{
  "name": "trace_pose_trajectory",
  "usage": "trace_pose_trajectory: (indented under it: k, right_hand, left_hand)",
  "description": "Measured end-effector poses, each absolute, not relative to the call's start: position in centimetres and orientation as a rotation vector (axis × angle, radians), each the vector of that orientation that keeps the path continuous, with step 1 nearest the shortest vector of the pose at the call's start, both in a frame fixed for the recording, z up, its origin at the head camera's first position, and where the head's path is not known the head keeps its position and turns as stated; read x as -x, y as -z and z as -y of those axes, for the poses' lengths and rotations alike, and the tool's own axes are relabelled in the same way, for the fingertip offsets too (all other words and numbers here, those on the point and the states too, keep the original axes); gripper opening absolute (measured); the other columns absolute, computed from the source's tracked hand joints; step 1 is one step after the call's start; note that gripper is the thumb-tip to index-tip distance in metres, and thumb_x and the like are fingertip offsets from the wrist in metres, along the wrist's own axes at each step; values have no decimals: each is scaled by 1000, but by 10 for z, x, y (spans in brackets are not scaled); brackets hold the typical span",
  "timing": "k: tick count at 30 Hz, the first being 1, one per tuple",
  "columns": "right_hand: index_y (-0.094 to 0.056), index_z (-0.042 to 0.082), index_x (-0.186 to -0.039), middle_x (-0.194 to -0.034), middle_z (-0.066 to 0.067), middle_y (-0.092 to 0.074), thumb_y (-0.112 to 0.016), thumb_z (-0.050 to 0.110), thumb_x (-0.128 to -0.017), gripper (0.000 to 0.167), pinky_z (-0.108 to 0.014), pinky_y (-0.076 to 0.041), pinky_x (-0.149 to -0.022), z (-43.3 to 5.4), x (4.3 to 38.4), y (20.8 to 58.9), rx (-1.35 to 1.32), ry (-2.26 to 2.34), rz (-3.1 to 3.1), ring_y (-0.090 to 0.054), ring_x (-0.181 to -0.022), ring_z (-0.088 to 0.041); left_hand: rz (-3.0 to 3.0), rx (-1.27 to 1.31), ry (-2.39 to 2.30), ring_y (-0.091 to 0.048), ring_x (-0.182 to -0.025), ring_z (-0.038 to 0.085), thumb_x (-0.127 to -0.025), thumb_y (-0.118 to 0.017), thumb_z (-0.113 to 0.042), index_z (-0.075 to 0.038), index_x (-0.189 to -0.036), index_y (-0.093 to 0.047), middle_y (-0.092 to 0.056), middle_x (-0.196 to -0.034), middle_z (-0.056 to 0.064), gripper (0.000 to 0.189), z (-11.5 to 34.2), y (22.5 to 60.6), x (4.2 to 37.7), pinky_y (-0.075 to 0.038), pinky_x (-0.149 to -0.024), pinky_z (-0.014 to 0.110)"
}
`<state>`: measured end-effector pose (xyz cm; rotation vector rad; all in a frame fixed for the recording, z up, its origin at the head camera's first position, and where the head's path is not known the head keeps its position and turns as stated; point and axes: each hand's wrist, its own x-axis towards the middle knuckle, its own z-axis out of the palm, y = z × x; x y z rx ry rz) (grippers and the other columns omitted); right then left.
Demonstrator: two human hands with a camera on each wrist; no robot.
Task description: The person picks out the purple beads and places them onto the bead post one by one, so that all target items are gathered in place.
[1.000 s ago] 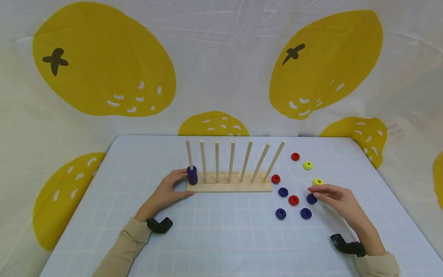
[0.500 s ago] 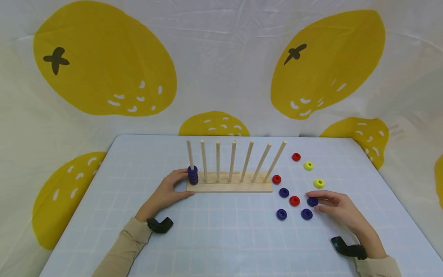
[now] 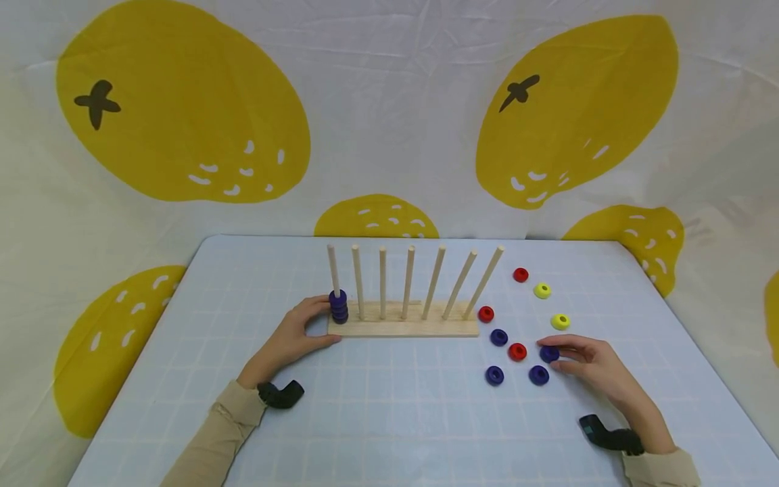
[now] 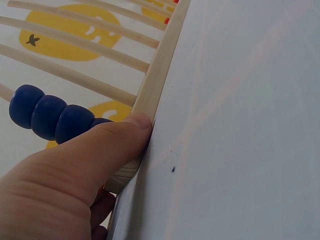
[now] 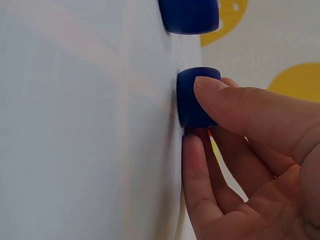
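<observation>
Pinch by fingers (image 5: 235, 105) of right hand (image 3: 589, 362), newly settled, apparently secure, on blue ring (image 3: 549, 354), four o'clock from peg rack (image 3: 404, 329); unchanged left-hand (image 3: 297, 336) grip.

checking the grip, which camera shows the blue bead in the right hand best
The right wrist view: the blue bead appears large, held in the right hand, though the thumb covers part of it. The head view shows it smaller, from above, between the fingers; the left wrist view does not show it.
</observation>
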<state>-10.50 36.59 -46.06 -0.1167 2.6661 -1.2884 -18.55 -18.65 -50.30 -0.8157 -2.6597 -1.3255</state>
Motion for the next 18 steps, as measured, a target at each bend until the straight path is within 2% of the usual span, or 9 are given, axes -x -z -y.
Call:
trace_pose_trajectory:
  k: [7, 11, 18]
  right_hand:
    - [-67, 11, -126, -126, -9, -66, -73, 12, -90, 36, -8, -44, -90, -367, 106, 460, 121, 1241, -2689, -54, -110, 9]
    - [-67, 12, -126, -127, -10, -65, -74, 17, -91, 37, -9, -45, -88, -368, 109, 456, 107, 1233, -2683, -59, -109, 3]
    - [-67, 11, -127, -130, -12, -64, -72, 17, -92, 36, -14, -49, -86, -366, 113, 449, 98, 1214, -2672, -61, -108, -1]
  left_hand:
    - [2631, 844, 1322, -48, -132, 31, -77, -87, -19, -5, -125, -65, -56, -139, 12, 55, 186, 502, 185, -37, -111, 51]
    - [2619, 850, 1328, -47, -132, 30, -77, -87, -20, -6, -125, -65, -56, -139, 11, 55, 186, 503, 187, -37, -111, 50]
    - [2636, 847, 1324, -46, -133, 31, -78, -87, -20, -5, -127, -64, -55, -140, 11, 56, 187, 504, 187, -36, -112, 51]
